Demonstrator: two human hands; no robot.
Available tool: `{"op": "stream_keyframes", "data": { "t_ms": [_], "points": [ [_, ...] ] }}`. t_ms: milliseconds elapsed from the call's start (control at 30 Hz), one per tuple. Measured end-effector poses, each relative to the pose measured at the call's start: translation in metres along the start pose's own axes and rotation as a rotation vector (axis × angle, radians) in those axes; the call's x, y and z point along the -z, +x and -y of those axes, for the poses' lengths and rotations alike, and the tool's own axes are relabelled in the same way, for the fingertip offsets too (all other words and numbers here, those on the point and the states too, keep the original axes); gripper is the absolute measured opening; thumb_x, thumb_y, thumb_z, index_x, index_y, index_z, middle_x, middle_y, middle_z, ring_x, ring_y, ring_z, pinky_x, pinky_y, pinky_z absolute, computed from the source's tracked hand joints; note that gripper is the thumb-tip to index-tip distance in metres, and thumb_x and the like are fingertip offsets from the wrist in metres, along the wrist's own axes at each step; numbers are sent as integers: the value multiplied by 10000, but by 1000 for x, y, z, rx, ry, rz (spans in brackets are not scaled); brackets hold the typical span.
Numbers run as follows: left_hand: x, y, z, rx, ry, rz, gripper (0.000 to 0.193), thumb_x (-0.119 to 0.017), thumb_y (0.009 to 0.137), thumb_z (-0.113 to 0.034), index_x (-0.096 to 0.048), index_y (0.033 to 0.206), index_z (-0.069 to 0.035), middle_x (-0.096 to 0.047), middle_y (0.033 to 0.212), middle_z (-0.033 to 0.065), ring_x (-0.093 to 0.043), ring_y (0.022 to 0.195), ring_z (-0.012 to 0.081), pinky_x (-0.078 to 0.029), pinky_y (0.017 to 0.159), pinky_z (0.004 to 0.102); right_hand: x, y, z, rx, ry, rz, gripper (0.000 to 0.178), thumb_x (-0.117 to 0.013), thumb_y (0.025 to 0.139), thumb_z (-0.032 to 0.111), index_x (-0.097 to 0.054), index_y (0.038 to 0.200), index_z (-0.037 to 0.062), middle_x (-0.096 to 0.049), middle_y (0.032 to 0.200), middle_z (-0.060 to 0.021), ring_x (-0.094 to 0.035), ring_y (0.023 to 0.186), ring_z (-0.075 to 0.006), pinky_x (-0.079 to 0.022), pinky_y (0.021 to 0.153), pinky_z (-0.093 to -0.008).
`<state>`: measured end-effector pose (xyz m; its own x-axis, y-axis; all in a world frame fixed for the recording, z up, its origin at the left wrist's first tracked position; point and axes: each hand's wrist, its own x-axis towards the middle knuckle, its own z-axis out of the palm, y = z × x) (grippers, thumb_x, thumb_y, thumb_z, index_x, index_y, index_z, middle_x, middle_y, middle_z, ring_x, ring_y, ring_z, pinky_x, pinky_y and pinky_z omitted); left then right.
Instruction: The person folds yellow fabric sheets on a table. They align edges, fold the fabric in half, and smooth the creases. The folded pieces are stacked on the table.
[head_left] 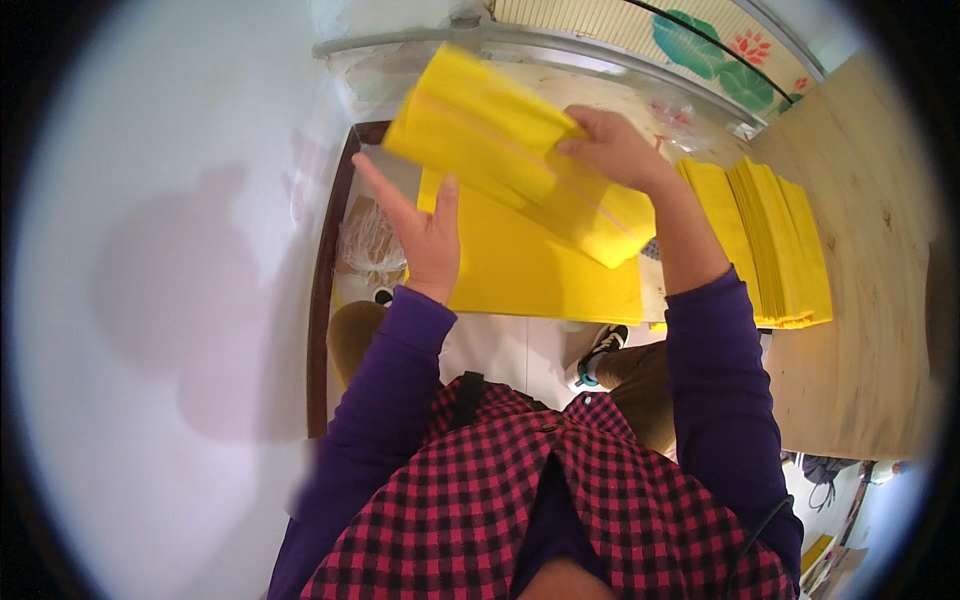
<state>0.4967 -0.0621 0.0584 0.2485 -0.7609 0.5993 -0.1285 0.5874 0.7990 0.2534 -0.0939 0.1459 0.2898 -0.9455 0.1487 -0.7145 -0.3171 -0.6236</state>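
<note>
A folded yellow sheet (490,145), perhaps cloth or soft plastic, hangs tilted in the air, slightly blurred. My right hand (615,150) pinches it along its upper right side, thumb on top. Close below its left end is my left hand (428,240), holding nothing, with fingers stretched out and thumb apart. Beneath both hands a larger yellow sheet (530,275) lies flat on the table, partly hidden by the raised one. To the right of my right forearm stands a stack of folded yellow sheets (765,235).
Past the stack the wooden tabletop (860,330) continues to the right. A bundle of clear plastic (375,240) lies left of the flat sheet, beside a dark brown edge (322,300) along the white wall (180,120). A grey rail (560,42) crosses at the back.
</note>
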Motion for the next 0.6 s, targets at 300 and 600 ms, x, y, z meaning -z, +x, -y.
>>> {"op": "stream_keyframes", "data": {
  "t_ms": [300,600],
  "points": [
    [-69,101,-96,212,-589,628,427,-696,863,-240,-566,1174,24,-628,1102,66,-583,1001,144,-445,885,288,44,-42,40,271,718,-502,265,-607,920,114,-590,1173,36,-661,1019,4,-596,878,-67,-481,773,-242],
    [-94,72,-70,399,-512,807,380,-688,867,-225,-605,1157,6,-644,1088,60,-600,959,142,-470,836,285,3,-76,-5,3,796,-503,292,-616,916,108,-590,1193,21,-665,1061,-24,-610,914,-98,-487,823,-264]
  ]
}}
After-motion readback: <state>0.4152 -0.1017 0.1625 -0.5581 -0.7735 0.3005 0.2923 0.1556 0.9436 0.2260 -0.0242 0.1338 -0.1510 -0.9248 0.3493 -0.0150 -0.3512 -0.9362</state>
